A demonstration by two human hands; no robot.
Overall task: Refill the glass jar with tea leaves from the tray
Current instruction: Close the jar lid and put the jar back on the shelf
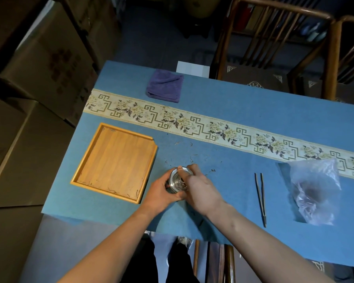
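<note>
**Both hands on the glass jar beside a nearly bare tray**

The glass jar (pixel 177 180) stands on the blue tabletop (pixel 223 94) at the lower centre of the frame, just right of the wooden tray (pixel 114 161). The left hand (pixel 159 193) wraps around the jar's side from the lower left, fingers curled against the glass. The right hand (pixel 200 185) comes in from the lower right and lies over the jar's top, its fingers (pixel 189 168) bent over the far rim and gripping it. Dark contents show through the jar's mouth, though whether a lid is on it cannot be told.

The tray sits left of centre with only a few dark tea-leaf scraps (pixel 112 189) along its near edge. More loose tea leaves (pixel 190 158) are scattered on the cloth just above and to the right of the jar.

Right of the hands, well apart from the jar, lie a pair of dark tweezers (pixel 261 198), their tips pointing toward the lower edge of the frame. Farther right is a crumpled clear plastic bag (pixel 315 193). A patterned floral runner (pixel 213 127) crosses the tabletop diagonally, and a folded purple cloth (pixel 165 86) rests beyond it near the upper centre. Wooden chairs (pixel 274 41) stand at the upper right, cardboard boxes (pixel 39 58) at the left.
</note>
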